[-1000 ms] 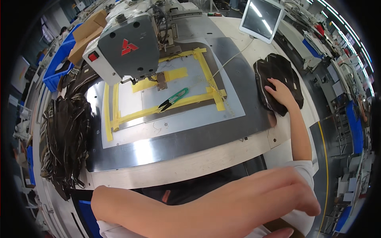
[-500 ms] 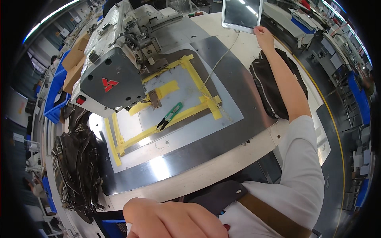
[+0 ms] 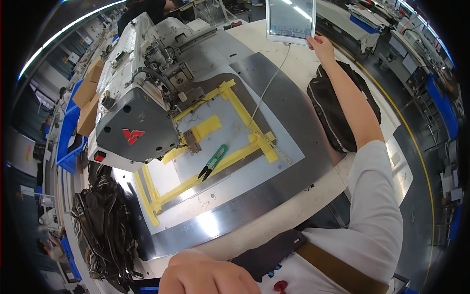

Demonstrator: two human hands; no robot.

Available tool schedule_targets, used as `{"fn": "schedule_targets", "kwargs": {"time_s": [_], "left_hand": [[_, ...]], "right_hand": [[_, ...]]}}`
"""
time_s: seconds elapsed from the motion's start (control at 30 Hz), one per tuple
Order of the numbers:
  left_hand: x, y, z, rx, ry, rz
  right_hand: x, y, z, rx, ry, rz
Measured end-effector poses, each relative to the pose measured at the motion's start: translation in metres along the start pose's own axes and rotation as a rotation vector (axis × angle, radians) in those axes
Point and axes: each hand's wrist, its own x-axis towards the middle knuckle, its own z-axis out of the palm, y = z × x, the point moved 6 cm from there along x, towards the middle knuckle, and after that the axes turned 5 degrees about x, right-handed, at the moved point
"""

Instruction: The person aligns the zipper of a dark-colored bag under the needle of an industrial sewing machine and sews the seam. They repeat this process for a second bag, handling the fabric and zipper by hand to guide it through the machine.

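My right hand [image 3: 322, 50] is at the far end of a stretched arm, its fingers closed on the lower right corner of a white-framed tablet [image 3: 290, 33]. A cord hangs from the tablet's lower edge toward the machine bed. Close to the camera at the bottom, my left hand [image 3: 210, 276] is curled, knuckles up; its fingertips and anything in them are hidden. Between the hands lie green-handled thread snips [image 3: 214, 161] on a sheet framed with yellow tape [image 3: 227, 164]. The grey head of an industrial sewing machine [image 3: 137, 120] stands over the sheet's left part.
A dark zippered bag or fabric piece [image 3: 338, 115] lies under my right forearm. Dark zippered pieces [image 3: 105, 230] are heaped at the left. Behind them stand a blue bin [image 3: 71, 157] and cardboard boxes [image 3: 89, 108]. A person [image 3: 142, 13] is beyond the machine.
The tablet's screen was dark and now shows a lit display. My right hand stays at its corner, with the fingers slightly shifted. The view has tilted a little; my left hand remains low and curled.
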Motion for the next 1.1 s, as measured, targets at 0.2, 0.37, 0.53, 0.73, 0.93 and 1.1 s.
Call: {"fn": "schedule_targets", "kwargs": {"time_s": [0.2, 0.37, 0.53, 0.73, 0.93, 1.1], "left_hand": [[0.012, 0.003, -0.002, 0.058, -0.173, -0.060], [0.014, 0.003, -0.002, 0.116, -0.142, -0.007], [0.006, 0.008, -0.003, 0.112, -0.181, 0.097], [0.004, 0.014, 0.006, 0.128, -0.145, 0.127], [-0.003, 0.022, 0.011, 0.163, -0.129, 0.149], [0.006, 0.020, 0.011, 0.168, -0.175, 0.079]], "right_hand": [[0.009, 0.009, -0.014, -0.030, 0.013, -0.009], [-0.012, -0.017, -0.004, -0.002, -0.007, 0.036], [-0.015, -0.018, -0.010, 0.009, -0.010, 0.058], [-0.010, -0.015, -0.008, -0.005, 0.002, 0.068], [-0.012, -0.015, -0.005, 0.023, -0.002, 0.096], [-0.019, -0.019, -0.006, 0.048, 0.001, 0.099]]}}
